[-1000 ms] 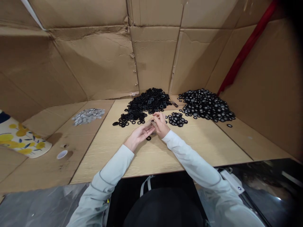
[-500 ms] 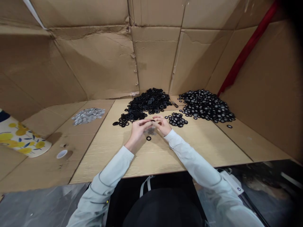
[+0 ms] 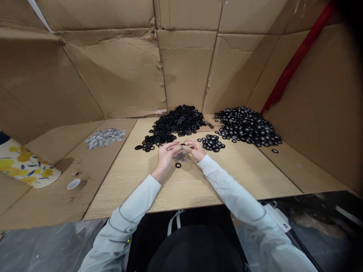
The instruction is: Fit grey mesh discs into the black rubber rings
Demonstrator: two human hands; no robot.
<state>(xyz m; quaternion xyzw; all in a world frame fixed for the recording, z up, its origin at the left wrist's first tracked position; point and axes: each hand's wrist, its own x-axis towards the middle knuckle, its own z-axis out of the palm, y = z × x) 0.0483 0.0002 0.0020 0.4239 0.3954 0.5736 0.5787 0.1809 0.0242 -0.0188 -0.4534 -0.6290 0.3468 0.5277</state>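
Note:
My left hand (image 3: 167,154) and my right hand (image 3: 195,149) meet over the middle of the board, fingertips pinched on one small black ring (image 3: 183,145). Fingers cover most of that ring, so I cannot tell whether a disc sits in it. Just below the hands a single black ring (image 3: 178,165) lies flat. A few pale translucent discs (image 3: 181,156) rest on the board beneath my fingers. Behind the hands rises a heap of black rings (image 3: 181,120). To the right of my right hand is a small pile of rings with light centres (image 3: 212,143).
A large heap of light-centred rings (image 3: 246,126) stands at back right. Grey discs (image 3: 105,138) are piled at left. A tape roll (image 3: 74,184) and a lemon-patterned cylinder (image 3: 31,162) lie near the left edge. Small snips (image 3: 209,124) lie between the heaps. Cardboard walls (image 3: 187,71) enclose the board.
Both hands stay in the same place, still pinching the black ring, with only slight finger shifts. The piles look the same.

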